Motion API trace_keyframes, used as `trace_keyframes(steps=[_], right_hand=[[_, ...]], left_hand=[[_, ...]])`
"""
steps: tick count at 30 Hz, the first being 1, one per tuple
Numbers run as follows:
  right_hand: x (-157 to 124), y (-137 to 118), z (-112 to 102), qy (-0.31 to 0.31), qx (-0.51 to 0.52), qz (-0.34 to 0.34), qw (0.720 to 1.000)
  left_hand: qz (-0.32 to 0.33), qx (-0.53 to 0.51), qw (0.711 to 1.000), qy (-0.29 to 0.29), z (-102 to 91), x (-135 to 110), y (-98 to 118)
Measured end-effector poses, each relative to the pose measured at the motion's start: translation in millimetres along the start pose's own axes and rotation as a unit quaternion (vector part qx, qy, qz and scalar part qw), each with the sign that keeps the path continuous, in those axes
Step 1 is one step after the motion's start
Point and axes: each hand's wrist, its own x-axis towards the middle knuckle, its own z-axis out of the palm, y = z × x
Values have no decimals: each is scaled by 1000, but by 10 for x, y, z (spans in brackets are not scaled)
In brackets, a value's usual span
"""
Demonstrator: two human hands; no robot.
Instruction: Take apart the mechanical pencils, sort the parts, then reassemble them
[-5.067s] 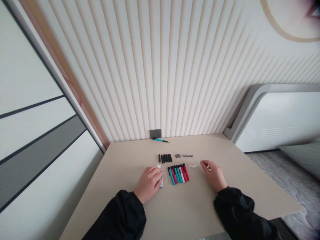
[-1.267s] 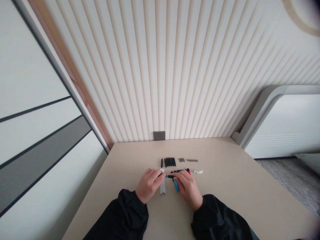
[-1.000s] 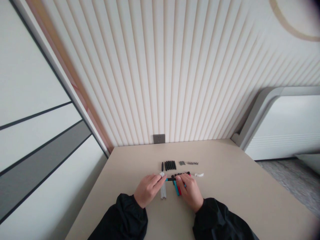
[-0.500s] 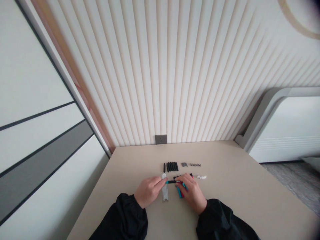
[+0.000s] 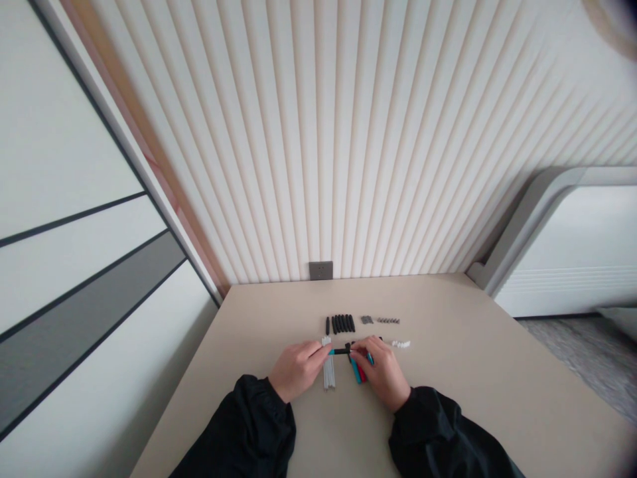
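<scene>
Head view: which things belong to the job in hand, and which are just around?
Likely the job: pen piece, spanning left hand to right hand; white rods; black sleeves; coloured barrels; grey bits; metallic bits; white bits.
Probably just around: wall socket; headboard.

pen barrels [image 5: 356, 372] partly hidden by right hand [image 5: 383, 372], headboard [image 5: 582, 239] cut off

Soft light, dark upper-right corner

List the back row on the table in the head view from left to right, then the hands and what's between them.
Back row: single black piece → group of black pieces → small grey pieces → row of tiny metallic-looking pieces. Hands: left hand → teal-and-black pen part → right hand.
</scene>
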Motion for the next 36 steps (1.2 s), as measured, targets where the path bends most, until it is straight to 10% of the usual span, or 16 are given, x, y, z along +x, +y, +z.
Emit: trace_keyframes(steps=[36], right_hand=[[-23, -12, -6, 31, 55, 3, 998]], left_hand=[[-35, -31, 999, 5, 62, -9, 41]])
